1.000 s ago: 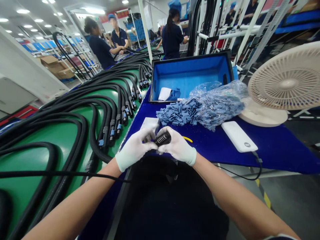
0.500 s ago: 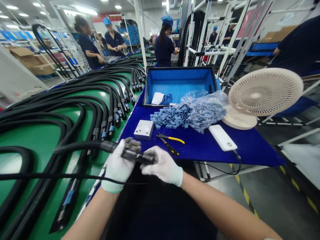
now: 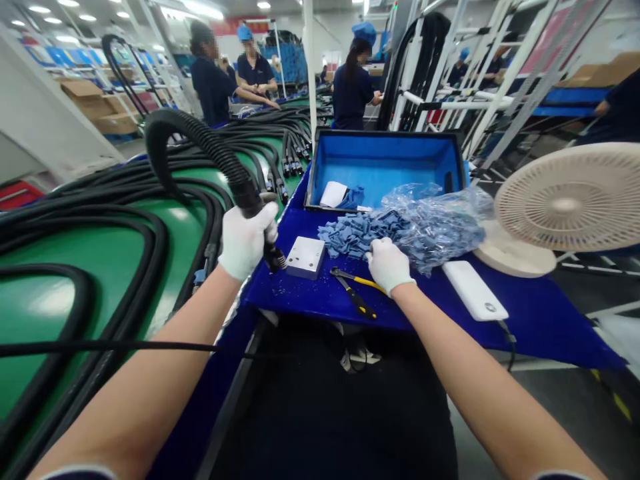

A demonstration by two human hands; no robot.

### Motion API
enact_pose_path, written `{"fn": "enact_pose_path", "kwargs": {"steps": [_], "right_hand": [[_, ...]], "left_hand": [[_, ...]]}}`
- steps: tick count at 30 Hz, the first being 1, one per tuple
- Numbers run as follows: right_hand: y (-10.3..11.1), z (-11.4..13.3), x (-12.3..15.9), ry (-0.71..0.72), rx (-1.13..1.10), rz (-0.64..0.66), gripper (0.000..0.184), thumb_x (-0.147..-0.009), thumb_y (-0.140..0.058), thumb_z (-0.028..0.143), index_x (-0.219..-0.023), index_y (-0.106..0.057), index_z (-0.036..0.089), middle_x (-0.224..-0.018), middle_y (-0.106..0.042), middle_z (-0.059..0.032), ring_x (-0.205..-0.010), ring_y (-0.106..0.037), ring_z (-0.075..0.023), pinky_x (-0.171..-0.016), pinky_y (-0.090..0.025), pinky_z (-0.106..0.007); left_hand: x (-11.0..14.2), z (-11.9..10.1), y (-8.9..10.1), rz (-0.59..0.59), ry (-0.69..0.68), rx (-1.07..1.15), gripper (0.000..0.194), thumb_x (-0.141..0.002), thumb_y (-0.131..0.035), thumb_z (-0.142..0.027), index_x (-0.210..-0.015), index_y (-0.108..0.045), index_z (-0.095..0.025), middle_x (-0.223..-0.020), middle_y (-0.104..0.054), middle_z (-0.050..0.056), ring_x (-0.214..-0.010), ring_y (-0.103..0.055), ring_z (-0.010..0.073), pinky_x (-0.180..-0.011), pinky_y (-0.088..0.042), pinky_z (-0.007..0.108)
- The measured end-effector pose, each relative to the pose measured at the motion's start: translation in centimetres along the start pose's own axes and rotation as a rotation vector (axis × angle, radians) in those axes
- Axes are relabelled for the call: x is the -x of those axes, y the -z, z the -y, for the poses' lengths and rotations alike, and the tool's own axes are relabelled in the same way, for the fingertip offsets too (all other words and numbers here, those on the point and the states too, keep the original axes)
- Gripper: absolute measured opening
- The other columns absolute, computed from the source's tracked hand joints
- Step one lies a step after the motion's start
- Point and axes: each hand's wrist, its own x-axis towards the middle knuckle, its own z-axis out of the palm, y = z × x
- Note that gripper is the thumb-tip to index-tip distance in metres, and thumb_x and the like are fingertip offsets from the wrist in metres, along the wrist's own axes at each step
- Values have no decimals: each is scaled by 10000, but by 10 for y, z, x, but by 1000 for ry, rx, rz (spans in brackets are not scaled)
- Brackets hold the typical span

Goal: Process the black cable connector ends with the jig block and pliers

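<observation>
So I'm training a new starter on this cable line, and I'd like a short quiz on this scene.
1. True or false: the left hand grips a black corrugated cable.
2. What lies just right of the white square plate in this view? A: a desk fan. B: yellow-handled pliers. C: a white slab with a cord.
3. What colour is the bench under the coiled cables?

Key: 1 true; 2 B; 3 green.
</observation>
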Motion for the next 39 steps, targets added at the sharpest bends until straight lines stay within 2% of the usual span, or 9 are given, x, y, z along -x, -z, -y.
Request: {"fn": "enact_pose_path", "kwargs": {"steps": [3, 5, 11, 16, 22, 25, 29, 34, 39], "right_hand": [[-11, -8, 10, 83, 12, -29, 317, -994, -471, 305, -1255, -619, 203, -1142, -608, -152, -1071, -583, -307, -855, -478, -387], [-15, -15, 13, 104, -17, -38, 337, -988, -472, 277, -1278, -625, 200, -1129, -627, -154, -1086, -575, -314, -884, -470, -394], [4, -21, 12, 221, -410, -79, 407, -989, -496, 273, -1377, -592, 201, -1237, -661, -119, -1087, -652, -246, -972, -488, -349], [31, 20, -1, 303, -693, 69, 349, -838, -729, 338, -1162, -718, 210, -1042, -765, -51, -982, -714, -234, -934, -527, -344], [39, 92, -34, 539, -775, 181, 224, -797, -666, 161, -989, -778, 188, -1024, -766, -44, -930, -675, -202, -880, -486, -295], [37, 116, -53, 590, -766, 256, 142, -855, -623, 220, -839, -743, 146, -794, -719, -29, -737, -589, -164, -735, -434, -273], [25, 132, -70, 587, -774, 324, 260, -842, -675, 334, -687, -677, 125, -625, -604, 3, -627, -466, -125, -636, -345, -268], [6, 136, -79, 565, -847, 408, 340, -840, -676, 442, -775, -734, 114, -657, -613, 25, -633, -460, -111, -610, -340, -246], [13, 136, -77, 551, -844, 396, 441, -815, -690, 540, -746, -750, 109, -605, -601, 27, -594, -460, -116, -573, -361, -250]], "left_hand": [[-27, 22, -9, 12, -85, -45, 239, -804, -688, -292, -993, -638, -154, -525, -475, -64, -425, -419, 88, -455, -381, 246], [-36, 36, -12, 22, -60, -72, 267, -795, -688, -292, -1015, -648, -146, -513, -480, -62, -420, -422, 94, -455, -379, 253], [-35, 55, -16, 59, -33, -168, 265, -811, -688, -313, -1018, -672, -149, -533, -515, -38, -453, -462, 114, -484, -391, 274], [-31, 54, -20, 28, -15, -258, 235, -815, -695, -326, -987, -656, -171, -574, -547, -29, -488, -477, 121, -506, -395, 276], [-39, 50, -5, 199, 36, -236, 219, -836, -654, -311, -979, -656, -144, -565, -564, -17, -518, -520, 135, -576, -443, 292], [-43, 49, -2, 231, -6, -287, 247, -820, -658, -304, -998, -669, -133, -670, -641, 19, -638, -592, 155, -680, -484, 304], [-45, 52, -2, 215, 22, -280, 291, -798, -663, -296, -1039, -660, -131, -754, -665, 30, -695, -604, 159, -722, -495, 305], [-50, 58, -2, 254, 40, -168, 262, -815, -661, -316, -1008, -649, -139, -724, -593, -1, -667, -551, 141, -669, -465, 286], [-46, 45, -5, 259, 49, -178, 282, -811, -697, -393, -931, -618, -150, -742, -612, 7, -676, -566, 149, -666, -472, 292]]}}
